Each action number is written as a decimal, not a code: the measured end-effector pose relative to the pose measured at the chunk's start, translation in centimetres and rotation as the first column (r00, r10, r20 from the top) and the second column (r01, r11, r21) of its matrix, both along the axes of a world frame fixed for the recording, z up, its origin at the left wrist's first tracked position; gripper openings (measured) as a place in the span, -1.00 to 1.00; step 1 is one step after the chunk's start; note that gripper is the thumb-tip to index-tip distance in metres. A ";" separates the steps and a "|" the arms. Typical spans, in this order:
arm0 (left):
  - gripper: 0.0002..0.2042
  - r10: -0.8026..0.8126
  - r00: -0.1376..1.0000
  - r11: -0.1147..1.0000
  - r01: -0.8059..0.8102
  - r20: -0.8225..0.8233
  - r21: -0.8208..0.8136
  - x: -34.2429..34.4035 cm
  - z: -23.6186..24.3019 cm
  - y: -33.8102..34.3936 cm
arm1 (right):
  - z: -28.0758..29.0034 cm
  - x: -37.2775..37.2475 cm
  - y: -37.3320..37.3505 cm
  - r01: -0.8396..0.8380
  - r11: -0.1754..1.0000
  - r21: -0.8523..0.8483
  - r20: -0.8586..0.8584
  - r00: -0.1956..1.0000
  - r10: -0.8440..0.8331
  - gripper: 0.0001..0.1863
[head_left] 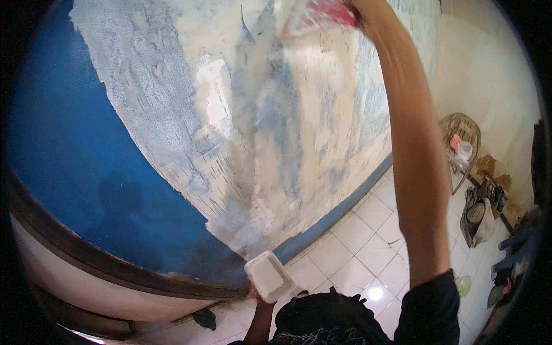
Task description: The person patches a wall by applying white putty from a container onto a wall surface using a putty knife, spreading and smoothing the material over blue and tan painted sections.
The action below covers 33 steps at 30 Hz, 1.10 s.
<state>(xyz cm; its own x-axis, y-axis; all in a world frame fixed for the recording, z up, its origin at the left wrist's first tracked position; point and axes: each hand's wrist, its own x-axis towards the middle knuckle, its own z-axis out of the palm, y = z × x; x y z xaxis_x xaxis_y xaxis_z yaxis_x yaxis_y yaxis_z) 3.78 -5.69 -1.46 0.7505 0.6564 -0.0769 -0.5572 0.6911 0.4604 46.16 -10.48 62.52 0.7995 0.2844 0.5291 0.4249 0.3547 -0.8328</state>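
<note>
My right arm is stretched far up along the wall. At its end my right hand (363,12), partly cut off by the top edge, grips a red spreader (329,16) smeared with white and blurred by motion. The spreader is against or very near a wall (267,132) streaked with whitish filler over blue paint. Low down, close to my body, my left hand (253,291) is closed around a white rectangular tub (269,277). Pale paste lies inside the tub. Most of my left fingers are hidden behind it.
Bare blue paint (63,121) covers the wall's left part, above a dark curved ledge (103,259). White floor tiles (351,236) run along the wall's foot. At the right stand a wicker chair (460,129) holding small items and some bags (480,213). A green item (463,285) lies nearby.
</note>
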 end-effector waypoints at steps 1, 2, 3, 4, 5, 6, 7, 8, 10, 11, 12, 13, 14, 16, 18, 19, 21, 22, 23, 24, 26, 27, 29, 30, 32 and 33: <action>-0.15 0.004 1.000 0.999 -0.004 0.000 -0.036 -0.6 -0.2 -0.1 | -2.7 -1.2 -1.5 0.092 0.990 0.103 0.019 0.995 -0.095 -0.82; -0.16 0.009 1.000 0.997 -0.009 0.004 -0.071 -1.0 -0.4 -0.2 | -5.5 -2.6 -2.7 0.054 0.987 0.151 -0.004 0.999 -0.054 -0.82; -0.17 0.014 1.000 0.995 -0.013 0.005 -0.104 -1.2 -0.5 0.1 | -7.9 -4.1 -3.6 0.035 0.991 0.131 0.077 0.996 -0.046 -0.82; -0.17 0.046 0.998 0.994 -0.042 0.037 -0.103 -1.4 -0.5 -0.1 | -9.9 -5.5 -3.9 0.000 0.994 0.112 0.114 0.993 -0.012 -0.80; -0.18 0.071 0.997 0.993 -0.067 0.041 -0.099 -1.9 -0.3 -0.3 | -11.1 -6.3 -3.5 -0.090 0.989 0.114 0.203 0.977 0.065 -0.74; -0.19 0.089 0.995 0.991 -0.085 0.034 -0.107 -2.1 0.0 -0.3 | -11.5 -6.6 -1.6 0.014 0.981 0.195 0.388 0.917 -0.090 -0.67; -0.19 0.102 0.995 0.989 -0.102 0.001 -0.107 -2.5 0.5 -0.3 | -11.8 -7.0 0.1 0.089 0.957 0.276 0.506 0.833 -0.224 -0.59; -0.20 0.127 0.989 0.986 -0.134 -0.072 -0.102 -2.8 1.2 -0.5 | -11.9 -7.1 1.2 0.124 0.926 0.357 0.617 0.713 -0.333 -0.47; -0.26 0.134 0.991 0.984 -0.136 -0.024 -0.116 -2.7 3.0 -1.2 | -10.6 -6.3 3.3 0.273 0.872 0.407 0.743 0.457 -0.490 -0.47; -0.29 0.142 0.990 0.982 -0.143 -0.022 -0.120 -2.6 4.1 -1.5 | -9.7 -5.8 4.3 0.376 0.790 0.484 0.786 0.210 -0.581 -0.48; -0.26 0.168 0.985 0.982 -0.171 -0.035 -0.082 -2.2 5.3 -1.9 | -9.0 -5.3 5.2 0.396 0.770 0.500 0.793 0.149 -0.591 -0.49; -0.24 0.196 0.980 0.979 -0.198 -0.045 -0.044 -1.6 6.3 -2.3 | -8.4 -4.8 6.1 0.414 0.753 0.511 0.800 0.090 -0.593 -0.50; -0.21 0.224 0.973 0.974 -0.224 -0.054 -0.006 -1.1 7.3 -2.6 | -8.2 -4.5 6.9 0.431 0.736 0.523 0.806 0.031 -0.591 -0.50; -0.20 0.202 0.978 0.979 -0.201 -0.048 0.020 -0.8 9.0 -2.8 | -8.7 -4.2 8.4 0.424 0.754 0.502 0.833 0.000 -0.554 -0.51; -0.19 0.186 0.982 0.982 -0.184 -0.039 0.041 -0.6 9.6 -3.1 | -10.0 -4.0 9.7 0.458 0.763 0.456 0.864 -0.021 -0.504 -0.53; -0.19 0.177 0.983 0.983 -0.175 -0.040 0.051 -0.8 9.5 -3.2 | -11.0 -4.0 10.3 0.463 0.769 0.441 0.868 -0.003 -0.496 -0.49; -0.18 0.183 0.982 0.982 -0.182 -0.037 0.043 -1.3 8.4 -3.1 | -12.8 -3.9 11.3 0.471 0.774 0.423 0.871 0.025 -0.491 -0.40; -0.18 0.197 0.980 0.980 -0.196 -0.039 0.022 -1.7 7.6 -2.9 | -13.7 -3.9 11.6 0.478 0.793 0.377 0.892 0.042 -0.449 -0.40; -0.18 0.209 0.977 0.978 -0.209 -0.042 0.001 -2.1 6.6 -2.7 | -14.8 -4.0 11.8 0.472 0.806 0.357 0.901 0.052 -0.430 -0.40; -0.19 0.220 0.974 0.975 -0.221 -0.042 -0.020 -2.4 5.6 -2.4 | -15.9 -4.0 11.8 0.466 0.817 0.340 0.910 0.058 -0.411 -0.40; -0.19 0.244 0.969 0.967 -0.246 -0.041 -0.061 -3.0 3.8 -1.7 | -18.1 -4.1 11.6 0.448 0.835 0.320 0.921 0.057 -0.385 -0.42; -0.19 0.232 0.972 0.968 -0.235 -0.035 -0.091 -3.2 3.2 -1.4 | -19.1 -4.1 11.5 0.442 0.846 0.299 0.930 0.063 -0.362 -0.46; -0.21 0.225 0.969 0.958 -0.239 -0.101 -0.161 -3.3 2.8 -1.2 | -21.3 -4.2 11.2 0.436 0.865 0.249 0.947 0.077 -0.311 -0.53; -0.21 0.208 0.977 0.968 -0.212 -0.037 -0.136 -3.2 2.9 -1.2 | -22.6 -4.2 11.0 0.438 0.867 0.237 0.954 0.065 -0.293 -0.55; -0.21 0.209 0.976 0.972 -0.215 -0.066 -0.098 -2.6 3.7 -1.5 | -25.1 -4.2 10.6 0.418 0.888 0.190 0.969 0.067 -0.239 -0.55; -0.22 0.210 0.975 0.974 -0.215 -0.073 -0.074 -2.3 4.3 -1.7 | -26.5 -4.4 10.3 0.417 0.896 0.154 0.976 0.076 -0.203 -0.55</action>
